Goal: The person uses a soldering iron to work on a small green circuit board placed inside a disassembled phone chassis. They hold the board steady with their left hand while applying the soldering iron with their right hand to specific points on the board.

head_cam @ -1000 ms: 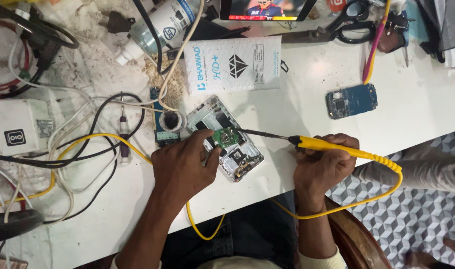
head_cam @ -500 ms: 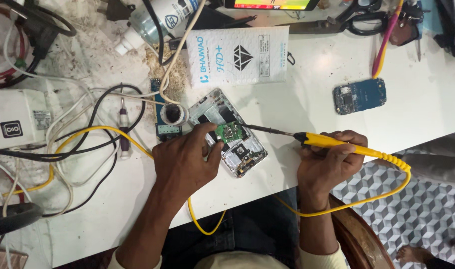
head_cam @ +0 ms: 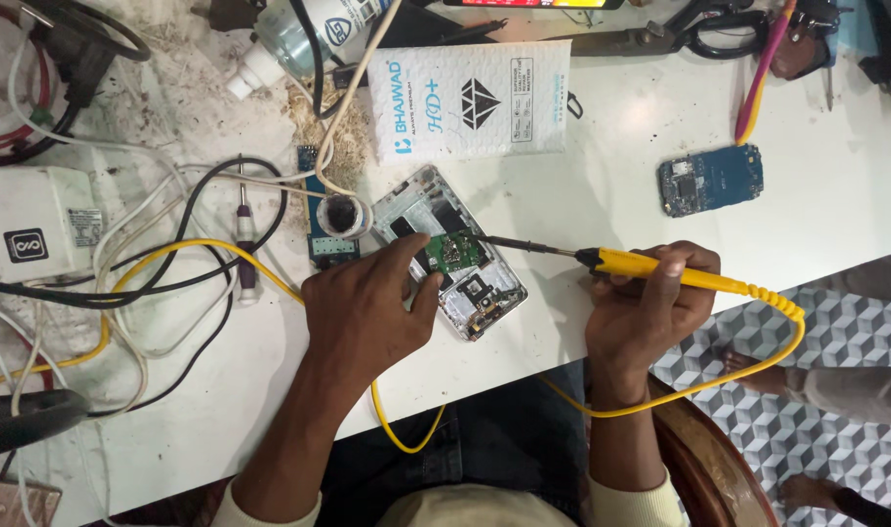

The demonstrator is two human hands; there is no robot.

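Closest to the person, the yellow cord (head_cam: 406, 429) loops down off the bench (head_cam: 221, 410) edge and across the lap, and on the other side it swings out past the chair over the patterned floor (head_cam: 758, 390). A knee or a passing foot could catch either loop, I'd say, and drag the hot tip sideways.

The right hand (head_cam: 646, 312) is curled tight around the yellow handle of the soldering iron (head_cam: 660, 271), fingers wrapped over it, with the dark tip reaching left onto the small green circuit board (head_cam: 452, 252). The left hand (head_cam: 363, 312) lies flat on the opened phone (head_cam: 455, 259), fingers together, one fingertip pinning the board's edge just beside the tip. That closeness is the main hazard: a small slip would likely burn the fingertip or smear solder across neighbouring parts. Too long a dwell could also lift a pad.

The phone lies tilted near the bench's front edge, so a hard push might shift it.

Just behind, a small round tin (head_cam: 345, 217) of dark paste stands on a blue strip, touching the phone's corner, easy to knock. To the left, tangled black, white and yellow cables (head_cam: 172, 254) lie within sweep of the iron's cord.

Farther back are a white padded envelope (head_cam: 470, 98), a loose blue circuit board (head_cam: 711, 180), scissors (head_cam: 689, 34) and a bottle (head_cam: 299, 34).
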